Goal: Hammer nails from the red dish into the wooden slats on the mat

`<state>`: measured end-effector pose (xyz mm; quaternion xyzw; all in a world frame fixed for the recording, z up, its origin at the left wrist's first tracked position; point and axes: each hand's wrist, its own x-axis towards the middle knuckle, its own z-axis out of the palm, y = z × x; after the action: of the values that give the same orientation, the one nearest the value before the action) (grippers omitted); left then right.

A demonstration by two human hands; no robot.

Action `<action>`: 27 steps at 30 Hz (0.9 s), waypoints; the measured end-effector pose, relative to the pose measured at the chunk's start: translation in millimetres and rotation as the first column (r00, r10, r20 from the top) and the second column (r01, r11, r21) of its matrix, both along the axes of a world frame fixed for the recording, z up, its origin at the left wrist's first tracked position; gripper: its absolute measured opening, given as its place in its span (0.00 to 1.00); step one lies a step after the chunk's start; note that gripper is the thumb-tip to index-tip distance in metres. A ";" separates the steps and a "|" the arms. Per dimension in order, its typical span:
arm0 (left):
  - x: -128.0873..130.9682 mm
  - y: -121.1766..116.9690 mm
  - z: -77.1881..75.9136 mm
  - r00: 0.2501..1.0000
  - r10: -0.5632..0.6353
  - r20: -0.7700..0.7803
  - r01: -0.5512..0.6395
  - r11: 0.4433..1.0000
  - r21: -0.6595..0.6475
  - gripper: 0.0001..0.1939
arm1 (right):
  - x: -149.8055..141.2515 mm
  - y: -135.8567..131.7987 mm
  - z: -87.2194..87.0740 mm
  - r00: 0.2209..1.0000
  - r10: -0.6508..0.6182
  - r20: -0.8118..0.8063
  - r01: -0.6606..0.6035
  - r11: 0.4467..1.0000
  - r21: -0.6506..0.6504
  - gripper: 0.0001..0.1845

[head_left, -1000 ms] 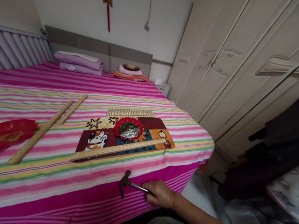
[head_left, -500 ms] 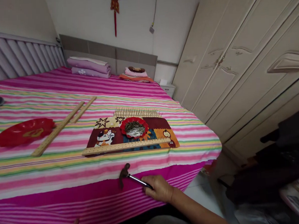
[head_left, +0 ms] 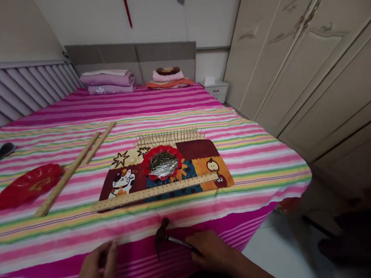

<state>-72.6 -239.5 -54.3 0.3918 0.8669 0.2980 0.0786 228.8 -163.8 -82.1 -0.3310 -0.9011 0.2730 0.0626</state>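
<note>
right fingers [head_left: 194, 241] wrapped round hammer [head_left: 175, 240] | left fingers [head_left: 109, 259]: can't tell | red tray [head_left: 17, 190]: gold mark [head_left: 40, 184] unreadable

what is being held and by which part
The right hand holds the hammer by the end of its handle; whether the left hand holds anything cannot be told.

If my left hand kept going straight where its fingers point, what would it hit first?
Probably the near perforated wooden strip, toward its left end; your left hand's height above the striped cloth is unclear.
</note>
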 end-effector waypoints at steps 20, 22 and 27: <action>-16.6 146.1 11.0 0.668 -0.596 -0.445 0.517 0.802 -0.298 0.16 | 3.3 4.6 -6.0 0.998 -0.022 -0.063 0.022 1.000 -0.001 0.15; -8.1 150.1 10.4 0.655 -0.604 -0.453 0.534 0.795 -0.288 0.16 | 0.6 3.2 -8.2 0.999 -0.029 -0.041 0.029 1.000 0.010 0.14; 37.8 156.5 10.3 0.657 -0.625 -0.422 0.557 0.779 -0.286 0.16 | -6.3 2.2 -4.9 1.000 -0.010 -0.009 0.010 1.000 0.026 0.13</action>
<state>-34.8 -83.0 -44.0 0.7090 0.6992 0.0877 -0.0279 222.5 -161.6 -87.0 -0.3335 -0.9026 0.2624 0.0725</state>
